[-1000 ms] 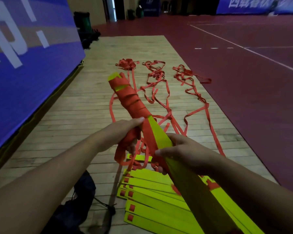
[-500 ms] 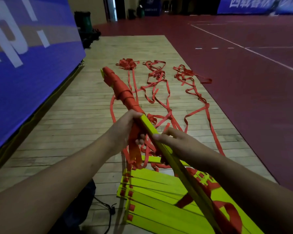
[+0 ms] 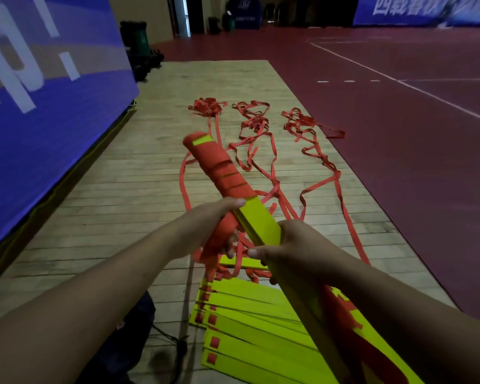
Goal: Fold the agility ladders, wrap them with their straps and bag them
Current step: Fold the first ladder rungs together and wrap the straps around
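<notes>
I hold a stacked bundle of yellow ladder rungs point(image 3: 261, 225) pointing away from me, its far half wound in orange strap point(image 3: 219, 167). My left hand point(image 3: 214, 231) grips the bundle at the edge of the winding, with orange strap bunched under its fingers. My right hand point(image 3: 286, 250) grips the bare yellow part nearer me. More yellow rungs point(image 3: 250, 328) with orange strap patches lie fanned on the floor under my arms. Loose orange straps point(image 3: 311, 151) trail in tangles across the boards ahead.
A dark bag point(image 3: 128, 336) with a cord lies on the wooden floor strip point(image 3: 128, 189) by my left forearm. A blue banner wall point(image 3: 39, 106) runs along the left. Red court flooring point(image 3: 399, 134) borders the right. Dark bins point(image 3: 136, 37) stand at the far left.
The bundle has rolled in my hands, from edge-on to showing its broad yellow face, and its wrapped end has swung slightly right. My left hand has shifted its grip around the strap.
</notes>
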